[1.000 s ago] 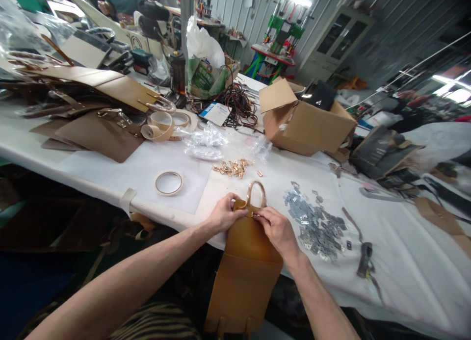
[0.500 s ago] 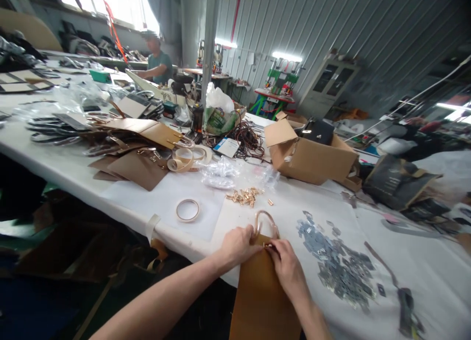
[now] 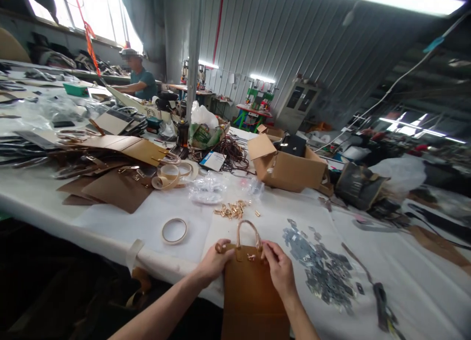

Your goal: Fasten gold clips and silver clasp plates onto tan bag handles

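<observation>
A brown leather bag panel (image 3: pixel 253 293) hangs over the table's front edge, with a looped handle (image 3: pixel 247 224) on its top edge. A small metal fitting (image 3: pixel 251 257) shows between the handle's two ends. My left hand (image 3: pixel 216 261) is closed on the panel's upper left corner, thumb on the front. At the upper right corner, my right hand (image 3: pixel 280 267) pinches the panel's edge beside the handle's base. Beyond the handle lie several small gold metal fittings (image 3: pixel 233 210). To the right of my right hand spreads a heap of flat grey metal plates (image 3: pixel 320 266).
A tape roll (image 3: pixel 174 231) lies left of my hands. Stacked brown leather panels (image 3: pixel 117 188) are farther left. Clear plastic bags (image 3: pixel 208 188) and an open cardboard box (image 3: pixel 290 168) stand behind. A dark-handled tool (image 3: pixel 382 305) lies right. A person (image 3: pixel 142 80) sits across the room.
My hands have parted from the panel's top centre to its two upper corners, uncovering the metal fitting. The camera view has turned slightly right and tipped up.
</observation>
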Tool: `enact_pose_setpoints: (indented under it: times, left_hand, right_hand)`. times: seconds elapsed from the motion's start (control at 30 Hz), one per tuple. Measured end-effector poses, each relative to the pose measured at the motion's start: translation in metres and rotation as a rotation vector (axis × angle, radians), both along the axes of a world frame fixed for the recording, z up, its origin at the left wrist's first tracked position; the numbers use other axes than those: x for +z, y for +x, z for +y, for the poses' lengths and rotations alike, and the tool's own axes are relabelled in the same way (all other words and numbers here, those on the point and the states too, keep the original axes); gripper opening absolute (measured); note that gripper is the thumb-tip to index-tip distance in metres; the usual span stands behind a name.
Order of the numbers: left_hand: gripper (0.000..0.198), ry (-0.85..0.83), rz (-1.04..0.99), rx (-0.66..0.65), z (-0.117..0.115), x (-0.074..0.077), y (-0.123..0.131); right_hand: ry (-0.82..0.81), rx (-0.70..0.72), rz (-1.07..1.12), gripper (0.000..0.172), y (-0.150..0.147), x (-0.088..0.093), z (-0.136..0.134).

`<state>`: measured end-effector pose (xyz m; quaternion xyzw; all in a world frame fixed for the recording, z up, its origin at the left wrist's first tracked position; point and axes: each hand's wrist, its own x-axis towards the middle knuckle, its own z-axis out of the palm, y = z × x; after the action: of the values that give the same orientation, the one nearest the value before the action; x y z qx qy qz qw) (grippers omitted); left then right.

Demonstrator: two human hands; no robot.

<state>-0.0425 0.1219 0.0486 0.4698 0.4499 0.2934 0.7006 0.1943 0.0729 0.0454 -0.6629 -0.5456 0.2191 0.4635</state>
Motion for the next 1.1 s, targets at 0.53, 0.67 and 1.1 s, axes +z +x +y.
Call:
enact_pose_setpoints:
  times: [0.53,0.67,1.1]
  left_hand:
    - [0.050,-0.086,-0.294,0.052,0.011,-0.021,0.007]
    - [0.050,-0.138,-0.351,0.066,0.012,-0.019,0.009]
    - [0.044,-0.069,-0.339,0.188,0.012,-0.025,0.016]
  right_hand:
    - [0.021,-0.171,-0.235,0.033,0.028,-0.018,0.140]
    - [-0.073,-0.177,-0.170,0.020,0.046,-0.012,0.134]
    - [-0.048,-0.047,0.440,0.041,-0.061,0.033,0.000]
